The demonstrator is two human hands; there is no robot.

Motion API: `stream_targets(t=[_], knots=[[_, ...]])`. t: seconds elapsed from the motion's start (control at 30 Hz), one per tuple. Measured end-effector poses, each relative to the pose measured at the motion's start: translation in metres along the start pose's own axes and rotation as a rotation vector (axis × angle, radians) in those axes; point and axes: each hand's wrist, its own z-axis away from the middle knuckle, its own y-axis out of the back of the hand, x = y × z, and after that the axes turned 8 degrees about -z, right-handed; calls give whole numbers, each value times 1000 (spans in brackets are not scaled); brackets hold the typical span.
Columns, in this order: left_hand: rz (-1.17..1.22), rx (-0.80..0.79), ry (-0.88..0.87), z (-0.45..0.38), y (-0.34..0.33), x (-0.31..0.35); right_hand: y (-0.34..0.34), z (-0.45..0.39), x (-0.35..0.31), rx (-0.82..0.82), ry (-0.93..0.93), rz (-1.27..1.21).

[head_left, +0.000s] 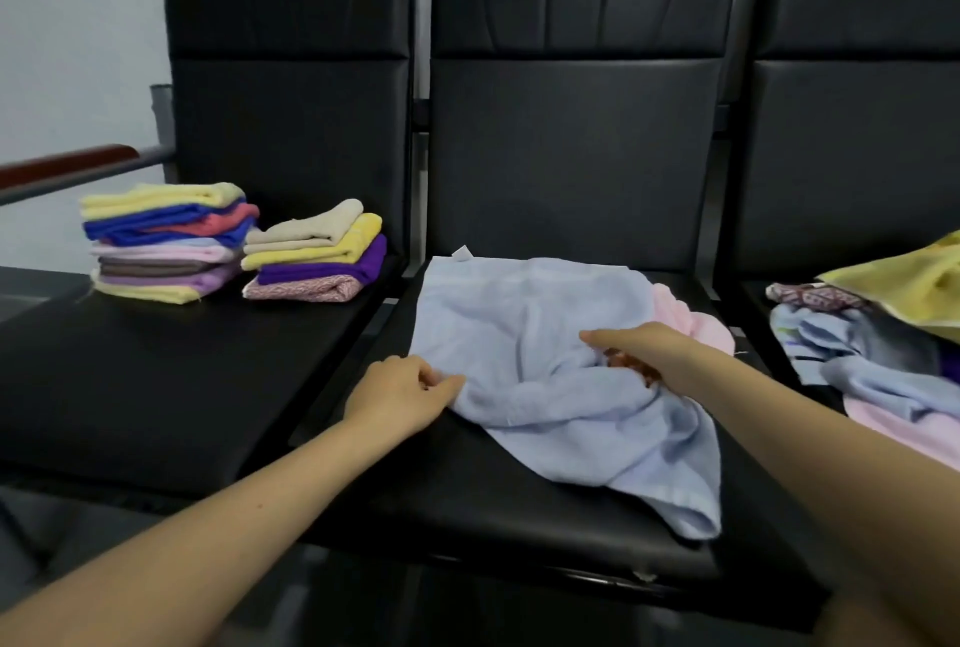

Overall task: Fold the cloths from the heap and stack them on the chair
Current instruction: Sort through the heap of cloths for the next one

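Head cam, both hands pinching blue cloth [545, 334] on black chair [519, 490], white wall [78, 48].

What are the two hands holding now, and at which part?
Both hold the crumpled light blue cloth. The left hand pinches its near left edge; the right hand grips a bunched fold near its middle.

No readable text, label or number shows anywhere.

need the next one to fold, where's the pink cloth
In the head view, the pink terry cloth lies on the middle black chair seat, tucked under the right edge of the pale blue cloth.
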Motion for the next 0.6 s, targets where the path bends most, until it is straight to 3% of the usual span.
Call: stream_targets(t=[0.1, 0.2, 0.33, 0.43, 0.5, 0.6], knots=[[151, -20, -36, -3, -13, 15, -9, -9, 0, -28, -53, 76], [312, -126, -65, -7, -19, 37, -15, -12, 4, 6, 7, 84], [657, -276, -70, -15, -30, 52, -11, -3, 16, -8, 173, -326], [1047, -196, 17, -28, -28, 59, 6, -2, 18, 86, 265, -755], [1254, -138, 69, -38, -16, 65, 21, -10, 16, 5, 178, -1000], [1345, -57, 69, -47, 11, 61, 36, -9, 8, -74, 180, -1012]])
